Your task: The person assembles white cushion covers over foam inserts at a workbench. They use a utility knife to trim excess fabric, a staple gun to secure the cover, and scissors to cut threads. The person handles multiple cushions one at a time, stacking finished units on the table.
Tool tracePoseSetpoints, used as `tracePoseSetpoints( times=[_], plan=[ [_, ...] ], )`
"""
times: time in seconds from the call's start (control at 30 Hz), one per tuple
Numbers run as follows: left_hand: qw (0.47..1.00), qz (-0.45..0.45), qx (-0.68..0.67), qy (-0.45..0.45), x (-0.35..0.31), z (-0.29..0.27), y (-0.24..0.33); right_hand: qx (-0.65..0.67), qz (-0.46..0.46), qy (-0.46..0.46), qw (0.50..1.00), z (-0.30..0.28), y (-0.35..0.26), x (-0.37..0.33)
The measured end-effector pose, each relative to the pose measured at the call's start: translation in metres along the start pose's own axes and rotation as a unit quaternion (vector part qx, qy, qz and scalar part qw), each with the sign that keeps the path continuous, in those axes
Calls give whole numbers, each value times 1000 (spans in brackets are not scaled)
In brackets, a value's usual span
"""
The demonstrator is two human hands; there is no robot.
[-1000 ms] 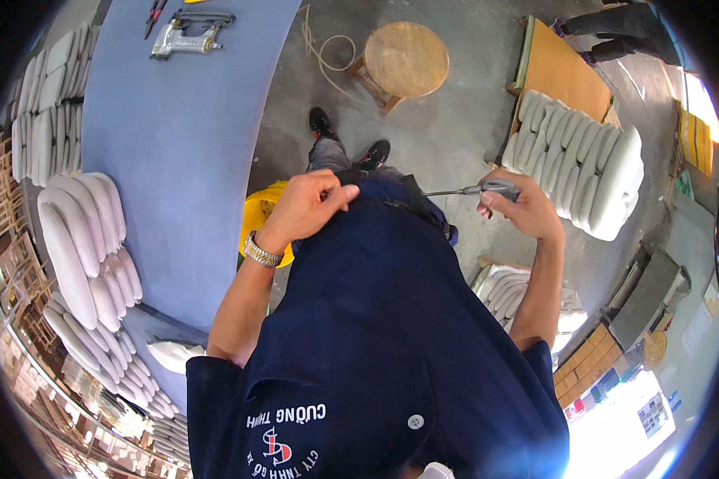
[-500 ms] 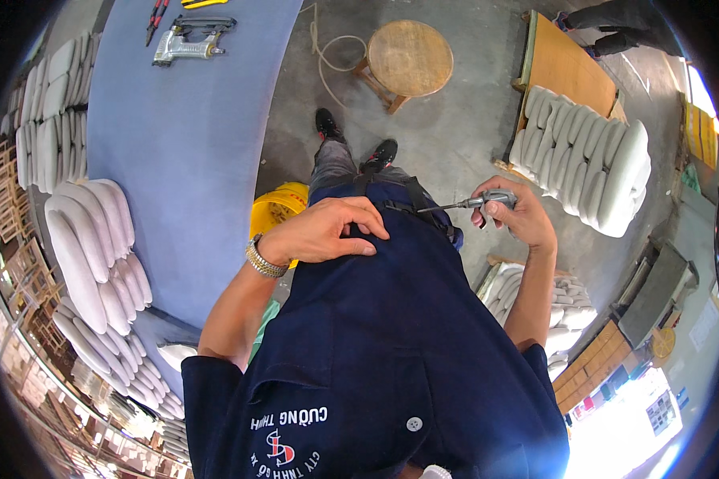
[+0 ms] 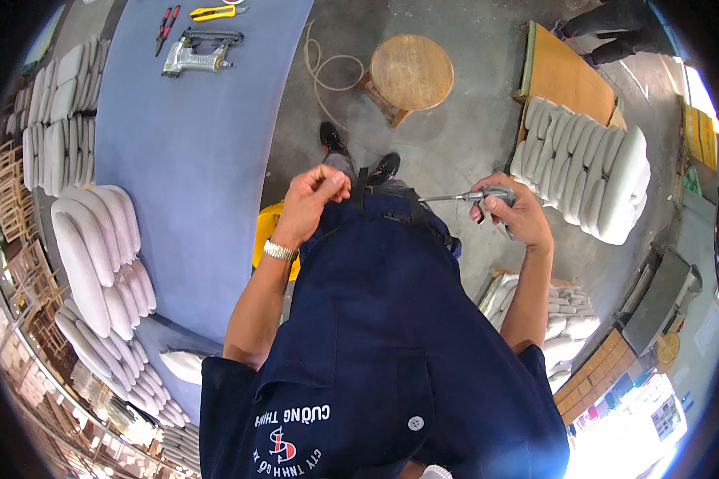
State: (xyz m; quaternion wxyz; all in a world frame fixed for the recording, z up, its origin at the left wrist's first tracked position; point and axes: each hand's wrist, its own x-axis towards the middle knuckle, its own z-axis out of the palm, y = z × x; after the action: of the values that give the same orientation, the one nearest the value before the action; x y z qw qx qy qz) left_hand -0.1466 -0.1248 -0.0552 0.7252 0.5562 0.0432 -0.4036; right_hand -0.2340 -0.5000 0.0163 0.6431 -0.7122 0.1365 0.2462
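Note:
My right hand (image 3: 513,212) is wrapped round a grey air blow gun (image 3: 497,194). Its thin metal nozzle points left, toward the waist of my dark blue work clothes (image 3: 375,319). To the left, in front of my waist, my left hand (image 3: 315,199) is closed, with the thumb against the curled fingers. Whatever may be between those fingers is hidden. A yellow bucket (image 3: 265,239) shows partly behind my left wrist, beside the blue-grey table (image 3: 188,168).
On the table's far end lie a staple gun (image 3: 198,54), red-handled pliers (image 3: 168,28) and a yellow utility knife (image 3: 218,13). Grey cushions (image 3: 96,231) line its left side. Ahead stands a round wooden stool (image 3: 411,72) near a hose (image 3: 315,76). More cushions (image 3: 587,164) are stacked at right.
My left hand has moved up and forward from my front, its fingers curling closed. The blow gun stays in my right hand, its nozzle slightly forward. My view has shifted a little.

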Motion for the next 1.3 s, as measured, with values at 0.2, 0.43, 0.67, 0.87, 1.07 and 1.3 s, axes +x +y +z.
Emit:
tracePoseSetpoints(
  times=[0.2, 0.43, 0.67, 0.87, 1.07, 1.3],
  plan=[
    [957, 79, 209, -183, -5, 39, 49, -38, 22, -17, 999, -9, -9, 3],
    [935, 78, 212, -274, -14, 41, 56, -30, 8, -6, 1000, -12, -12, -2],
    [919, 47, 254, -297, -15, 43, 55, -40, 9, 9, 999, -12, -3, -7],
    [916, 55, 252, -307, -13, 45, 53, -26, 12, 14, 999, -11, -5, -8],
    [943, 69, 222, -240, -16, 50, 42, -27, 11, 10, 1000, -11, -5, -7],
    [967, 84, 207, -122, -24, 39, 55, -30, 8, 5, 999, -14, -18, -8]
  ],
)
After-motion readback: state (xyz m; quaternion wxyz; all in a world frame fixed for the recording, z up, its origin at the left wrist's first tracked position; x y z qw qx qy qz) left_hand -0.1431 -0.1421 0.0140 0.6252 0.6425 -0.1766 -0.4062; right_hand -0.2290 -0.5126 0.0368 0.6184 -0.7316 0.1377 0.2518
